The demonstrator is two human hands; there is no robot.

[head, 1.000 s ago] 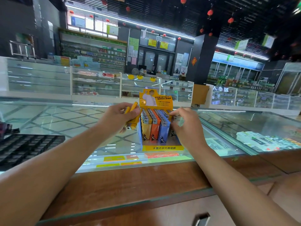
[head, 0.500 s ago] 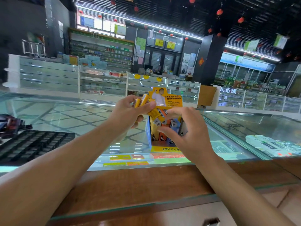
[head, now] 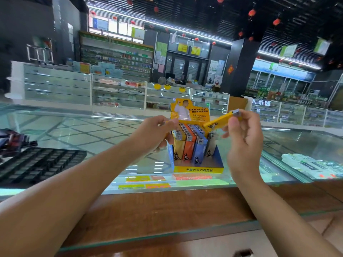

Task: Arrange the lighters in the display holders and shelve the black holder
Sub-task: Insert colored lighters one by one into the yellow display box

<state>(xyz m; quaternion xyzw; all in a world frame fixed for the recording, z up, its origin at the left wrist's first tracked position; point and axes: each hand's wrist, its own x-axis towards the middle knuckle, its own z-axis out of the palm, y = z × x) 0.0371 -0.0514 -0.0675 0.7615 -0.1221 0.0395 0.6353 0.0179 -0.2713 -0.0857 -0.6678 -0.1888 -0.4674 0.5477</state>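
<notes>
A yellow and blue cardboard display holder [head: 198,170] stands on the glass counter, with rows of yellow, orange, blue and white lighters [head: 188,151] upright in it. My right hand [head: 243,143] pinches a single yellow lighter [head: 220,121] by its metal top and holds it tilted above the holder's right side. My left hand [head: 155,133] hovers at the holder's upper left, fingers curled round yellow lighters that are mostly hidden, only slivers showing. The black holder [head: 40,164], a flat tray of small slots, lies on the counter at the far left.
The glass counter top [head: 92,138] has a wooden front edge [head: 167,206] nearest me. Dark packets [head: 13,140] sit behind the black holder. Boxed goods [head: 304,164] show under the glass at right. Glass showcases and shelves line the shop behind.
My right hand has drawn one yellow lighter from my left hand and lifted it up and to the right. My left hand stays by the holder's top left.
</notes>
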